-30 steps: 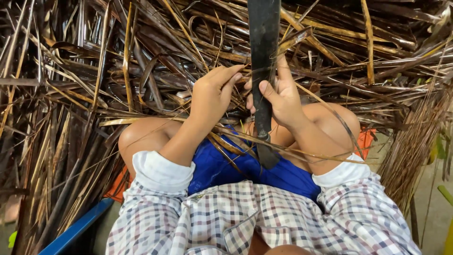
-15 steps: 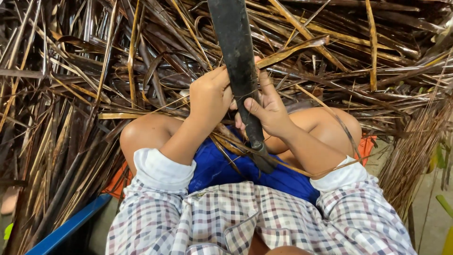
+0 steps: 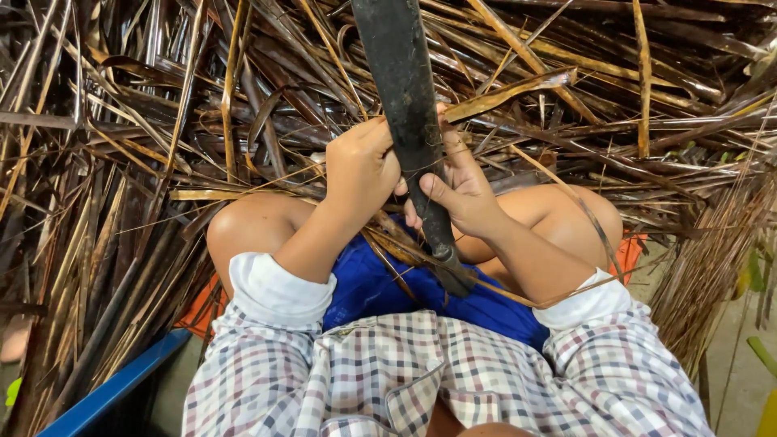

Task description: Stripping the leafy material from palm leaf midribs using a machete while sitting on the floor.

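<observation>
A long dark blade (image 3: 401,73) rises from my lap toward the top of the view, tilted slightly left. My right hand (image 3: 463,190) grips it low down, thumb across the flat, just above the handle (image 3: 453,271). My left hand (image 3: 360,166) is closed beside the blade on its left, fingers curled around thin dry leaf strips (image 3: 388,235) that run down between my knees. Which strip it pinches is hidden by the fingers. I sit with bare knees apart, in blue shorts and a checked shirt.
A deep heap of dry brown palm leaves (image 3: 162,121) surrounds my legs on the left, front and right. A bundle of thin leaf ribs (image 3: 712,251) hangs at the right. A blue bar (image 3: 113,388) crosses the lower left; orange cloth (image 3: 627,247) lies under me.
The blade has swung from nearly upright to leaning left, and both hands shifted left with it. My left hand's fingers, earlier stretched toward the blade, are now curled shut.
</observation>
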